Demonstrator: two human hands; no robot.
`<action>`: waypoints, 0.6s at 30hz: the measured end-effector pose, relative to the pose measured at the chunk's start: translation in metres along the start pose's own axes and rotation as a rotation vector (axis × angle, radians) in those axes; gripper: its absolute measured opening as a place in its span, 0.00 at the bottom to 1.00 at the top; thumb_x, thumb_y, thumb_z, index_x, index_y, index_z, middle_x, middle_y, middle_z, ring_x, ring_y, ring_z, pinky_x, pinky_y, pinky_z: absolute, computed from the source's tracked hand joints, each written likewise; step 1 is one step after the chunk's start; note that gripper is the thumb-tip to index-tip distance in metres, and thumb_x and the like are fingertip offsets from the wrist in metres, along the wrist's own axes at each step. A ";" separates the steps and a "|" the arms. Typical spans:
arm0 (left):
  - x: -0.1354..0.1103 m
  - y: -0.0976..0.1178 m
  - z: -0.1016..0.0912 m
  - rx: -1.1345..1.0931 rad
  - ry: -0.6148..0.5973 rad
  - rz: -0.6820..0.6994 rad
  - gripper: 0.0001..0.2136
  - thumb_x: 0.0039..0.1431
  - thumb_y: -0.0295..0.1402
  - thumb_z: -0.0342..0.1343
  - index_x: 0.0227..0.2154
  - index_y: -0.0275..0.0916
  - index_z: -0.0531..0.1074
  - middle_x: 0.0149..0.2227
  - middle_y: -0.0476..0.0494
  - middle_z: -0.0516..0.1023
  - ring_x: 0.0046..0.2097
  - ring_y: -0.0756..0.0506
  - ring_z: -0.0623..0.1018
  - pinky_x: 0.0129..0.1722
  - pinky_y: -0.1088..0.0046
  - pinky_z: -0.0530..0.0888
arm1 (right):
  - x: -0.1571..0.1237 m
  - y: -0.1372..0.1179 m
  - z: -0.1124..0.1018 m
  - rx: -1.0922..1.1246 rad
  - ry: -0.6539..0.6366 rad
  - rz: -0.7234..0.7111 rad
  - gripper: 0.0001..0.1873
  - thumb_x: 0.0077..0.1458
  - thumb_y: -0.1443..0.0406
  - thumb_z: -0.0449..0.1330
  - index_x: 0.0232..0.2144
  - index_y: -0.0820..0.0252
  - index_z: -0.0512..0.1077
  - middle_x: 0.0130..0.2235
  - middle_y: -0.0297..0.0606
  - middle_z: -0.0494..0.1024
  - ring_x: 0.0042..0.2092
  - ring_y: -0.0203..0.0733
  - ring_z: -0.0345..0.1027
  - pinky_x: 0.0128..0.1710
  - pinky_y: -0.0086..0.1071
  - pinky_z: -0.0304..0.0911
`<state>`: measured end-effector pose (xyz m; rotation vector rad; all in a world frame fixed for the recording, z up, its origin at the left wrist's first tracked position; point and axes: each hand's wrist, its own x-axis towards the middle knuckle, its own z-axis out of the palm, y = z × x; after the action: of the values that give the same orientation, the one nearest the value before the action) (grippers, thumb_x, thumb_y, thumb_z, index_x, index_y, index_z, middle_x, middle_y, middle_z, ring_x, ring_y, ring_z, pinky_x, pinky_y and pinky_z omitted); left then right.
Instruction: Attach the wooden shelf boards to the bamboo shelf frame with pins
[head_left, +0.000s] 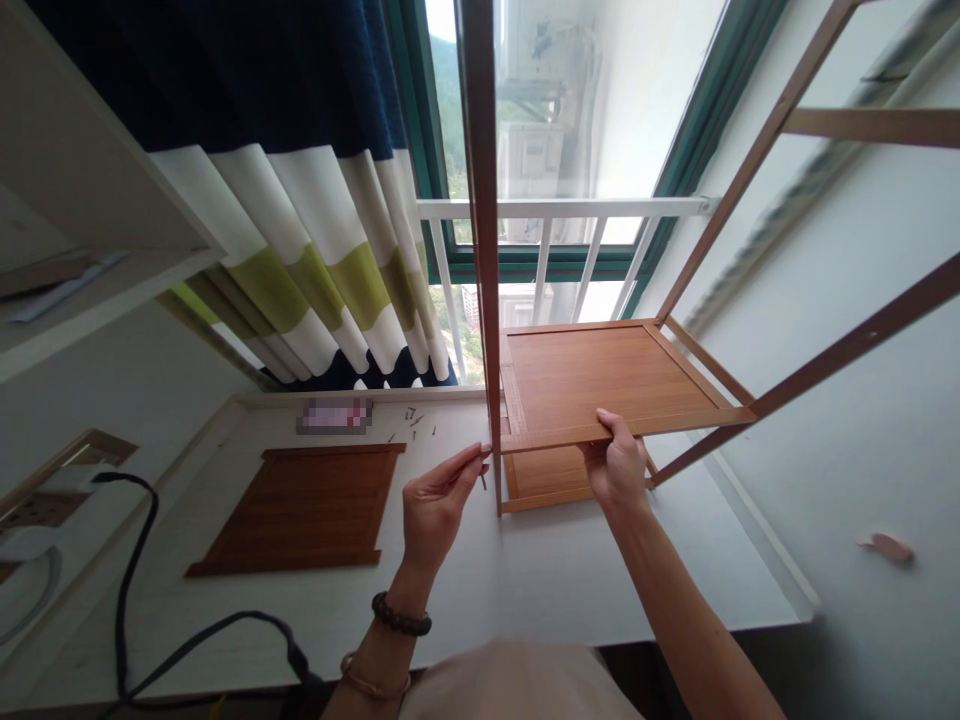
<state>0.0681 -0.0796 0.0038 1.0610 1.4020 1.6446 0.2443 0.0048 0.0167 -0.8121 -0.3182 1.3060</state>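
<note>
Against the wooden rack's near left upright post [484, 250], my left hand [439, 505] is closed in a pinch. A small, thin dark piece that looks like a hex key [484, 480] sticks out below its fingertips. My right hand [619, 465] grips the front edge of the rack's upper wooden shelf [600, 375], thumb on top and fingers underneath. Beneath it, a lower shelf [547, 475] shows in part. The shelf's left end meets the post near my left fingertips; the joint itself is partly hidden.
A separate wooden panel [307, 510] lies on the white tabletop [517, 590] to the left. Several screws [412, 415] are scattered behind it, beside a blurred packet [334, 415]. A black cable [202, 635] runs along the left front. Curtains [322, 260] and a railed window stand behind.
</note>
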 end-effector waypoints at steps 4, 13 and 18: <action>0.005 -0.002 0.002 0.024 0.013 0.025 0.09 0.48 0.31 0.59 0.34 0.38 0.75 0.33 0.45 0.79 0.34 0.47 0.78 0.39 0.69 0.75 | 0.000 -0.001 0.000 -0.006 -0.005 0.000 0.10 0.37 0.69 0.63 0.26 0.63 0.67 0.26 0.29 0.71 0.29 0.34 0.68 0.24 0.25 0.68; 0.009 -0.002 0.004 0.125 0.045 0.148 0.05 0.48 0.32 0.59 0.30 0.40 0.75 0.33 0.48 0.72 0.34 0.51 0.73 0.35 0.75 0.73 | 0.000 -0.001 0.001 -0.016 0.003 0.007 0.10 0.37 0.69 0.63 0.27 0.63 0.67 0.26 0.29 0.72 0.30 0.34 0.68 0.24 0.25 0.68; 0.007 0.003 0.007 -0.044 0.021 -0.043 0.08 0.48 0.33 0.59 0.32 0.38 0.75 0.31 0.46 0.77 0.33 0.48 0.77 0.38 0.70 0.74 | 0.001 -0.001 0.000 -0.011 0.006 0.002 0.10 0.36 0.69 0.63 0.26 0.63 0.67 0.27 0.29 0.72 0.29 0.33 0.68 0.24 0.24 0.68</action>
<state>0.0721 -0.0709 0.0084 0.9846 1.3868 1.6520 0.2453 0.0060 0.0167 -0.8252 -0.3201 1.3044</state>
